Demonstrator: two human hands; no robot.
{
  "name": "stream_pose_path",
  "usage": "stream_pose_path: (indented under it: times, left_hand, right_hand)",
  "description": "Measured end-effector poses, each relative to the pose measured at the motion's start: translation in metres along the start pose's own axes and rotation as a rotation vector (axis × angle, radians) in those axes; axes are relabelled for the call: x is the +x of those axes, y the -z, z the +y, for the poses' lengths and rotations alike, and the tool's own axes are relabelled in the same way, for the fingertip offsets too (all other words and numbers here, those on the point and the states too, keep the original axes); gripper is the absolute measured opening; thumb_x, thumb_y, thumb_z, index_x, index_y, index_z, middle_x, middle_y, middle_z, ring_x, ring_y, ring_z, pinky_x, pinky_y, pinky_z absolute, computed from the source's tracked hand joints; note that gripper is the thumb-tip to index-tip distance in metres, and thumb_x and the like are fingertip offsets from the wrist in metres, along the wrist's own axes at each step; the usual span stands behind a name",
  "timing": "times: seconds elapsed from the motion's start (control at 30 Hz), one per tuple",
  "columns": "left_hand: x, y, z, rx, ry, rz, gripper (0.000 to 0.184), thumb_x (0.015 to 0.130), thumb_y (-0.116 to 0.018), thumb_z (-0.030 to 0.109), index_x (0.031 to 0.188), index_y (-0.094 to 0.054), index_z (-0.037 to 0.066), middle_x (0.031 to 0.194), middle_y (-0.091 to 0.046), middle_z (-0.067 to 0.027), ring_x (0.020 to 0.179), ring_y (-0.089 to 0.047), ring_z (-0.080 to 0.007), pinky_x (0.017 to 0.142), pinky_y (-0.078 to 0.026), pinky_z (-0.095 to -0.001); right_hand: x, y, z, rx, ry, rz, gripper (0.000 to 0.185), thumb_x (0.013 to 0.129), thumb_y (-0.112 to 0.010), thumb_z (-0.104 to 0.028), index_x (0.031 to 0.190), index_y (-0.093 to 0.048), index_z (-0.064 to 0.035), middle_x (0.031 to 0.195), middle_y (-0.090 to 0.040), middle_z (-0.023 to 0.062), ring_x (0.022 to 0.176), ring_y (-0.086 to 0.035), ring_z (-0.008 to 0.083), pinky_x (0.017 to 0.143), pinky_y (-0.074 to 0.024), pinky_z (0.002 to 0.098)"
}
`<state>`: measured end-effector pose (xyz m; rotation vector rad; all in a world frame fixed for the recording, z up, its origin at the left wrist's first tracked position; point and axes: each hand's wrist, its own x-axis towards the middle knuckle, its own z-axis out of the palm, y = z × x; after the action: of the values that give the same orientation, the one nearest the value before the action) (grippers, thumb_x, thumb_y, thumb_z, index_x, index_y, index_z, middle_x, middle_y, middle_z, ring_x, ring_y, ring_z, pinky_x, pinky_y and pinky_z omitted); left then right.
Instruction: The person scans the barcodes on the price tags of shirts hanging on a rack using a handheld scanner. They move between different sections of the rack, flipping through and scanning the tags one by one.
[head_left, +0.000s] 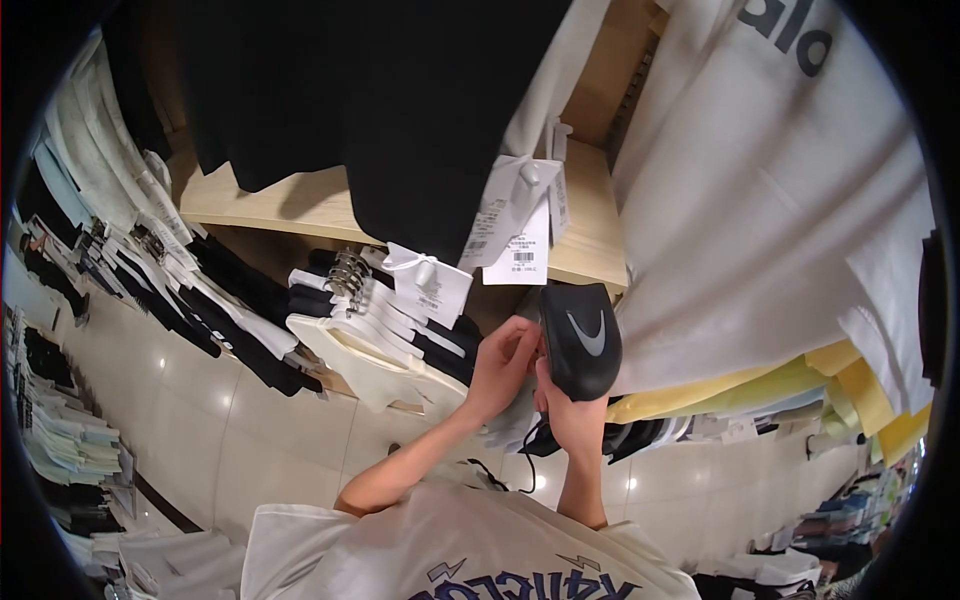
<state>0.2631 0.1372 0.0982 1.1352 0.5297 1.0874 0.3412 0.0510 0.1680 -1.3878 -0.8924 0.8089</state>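
My right hand (574, 420) is wrapped round a black handheld device (582, 345) with a rounded end and a curved silver mark, shaped like a barcode scanner. Close by on its left side, my left hand (498, 366) has its fingers pinched together; whatever they may hold is hidden. White price tags (520, 245) with printed barcodes hang just above the device, beside a black garment (370, 90). Another white tag (430, 285) hangs further left, over clothes on hangers. To the right of the device is a large white shirt (740, 230) with dark lettering.
A pale wooden shelf (290, 205) runs behind the garments. White and black shirts on hangers (375, 345) fill the rail below it. Yellow garments (850, 375) hang at the right. More clothing racks (75, 430) stand along the left, on a shiny tiled floor (280, 420).
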Motion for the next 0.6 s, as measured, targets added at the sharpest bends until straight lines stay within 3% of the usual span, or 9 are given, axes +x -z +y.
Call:
stream_pose_path:
  times: [0.07, 0.13, 0.2, 0.27, 0.43, 0.6]
  left_hand:
    - [0.001, -0.011, 0.024, 0.113, -0.168, -0.018, 0.01, 0.102, -0.052, 0.008, 0.105, -0.059, 0.001, 0.079, -0.061, -0.0008, 0.069, -0.059, -0.0047, 0.057, -0.047, -0.0215]
    - [0.011, -0.015, 0.052, 0.367, -0.392, -0.003, 0.021, 0.097, -0.055, -0.002, 0.118, -0.06, -0.001, 0.112, -0.062, -0.0101, 0.071, -0.064, -0.0092, 0.061, -0.051, -0.0238]
    - [0.02, -0.022, 0.08, 0.512, -0.445, 0.053, 0.026, 0.095, -0.056, -0.001, 0.121, -0.061, 0.001, 0.119, -0.061, -0.0086, 0.073, -0.059, -0.0079, 0.065, -0.048, -0.0214]
    - [0.031, -0.024, 0.096, 0.697, -0.487, 0.061, 0.028, 0.096, -0.058, 0.004, 0.123, -0.061, 0.003, 0.125, -0.06, -0.0108, 0.072, -0.063, -0.0127, 0.064, -0.051, -0.0247]
    - [0.048, -0.022, 0.105, 0.955, -0.422, 0.029, 0.035, 0.096, -0.061, 0.018, 0.129, -0.057, 0.007, 0.124, -0.058, -0.0135, 0.06, -0.064, -0.0245, 0.062, -0.051, -0.0337]
    - [0.058, -0.021, 0.108, 1.029, -0.464, 0.018, 0.035, 0.096, -0.059, 0.018, 0.129, -0.057, 0.006, 0.122, -0.058, -0.014, 0.063, -0.064, -0.0254, 0.064, -0.051, -0.0363]
  right_hand:
    - [-0.009, 0.009, -0.001, 0.005, -0.016, -0.021, 0.013, 0.091, -0.063, -0.001, 0.104, -0.06, 0.0013, 0.073, -0.057, 0.0028, 0.052, -0.05, 0.0106, 0.048, -0.0412, 0.0266]
    - [-0.016, 0.015, 0.0, 0.016, 0.064, -0.017, 0.011, 0.09, -0.061, 0.002, 0.102, -0.06, 0.0018, 0.075, -0.057, 0.0032, 0.053, -0.05, 0.0109, 0.049, -0.0419, 0.0274]
    - [-0.023, 0.02, -0.002, 0.124, 0.029, -0.001, 0.014, 0.085, -0.075, -0.006, 0.094, -0.066, 0.0001, 0.071, -0.062, -0.0002, 0.06, -0.053, 0.0075, 0.053, -0.0432, 0.0252]
    - [-0.024, 0.021, -0.003, 0.156, 0.017, 0.0, 0.013, 0.086, -0.074, -0.006, 0.093, -0.066, 0.0002, 0.071, -0.062, -0.0003, 0.06, -0.054, 0.0076, 0.053, -0.0433, 0.0252]
    - [-0.023, 0.026, 0.005, 0.136, 0.055, -0.02, 0.013, 0.086, -0.074, -0.007, 0.092, -0.066, 0.0003, 0.072, -0.063, -0.0002, 0.058, -0.054, 0.0081, 0.053, -0.0437, 0.0252]
    - [-0.021, 0.025, 0.012, 0.112, 0.006, -0.024, 0.018, 0.085, -0.076, -0.008, 0.096, -0.065, 0.0008, 0.074, -0.063, -0.0002, 0.058, -0.054, 0.0074, 0.052, -0.0438, 0.0245]
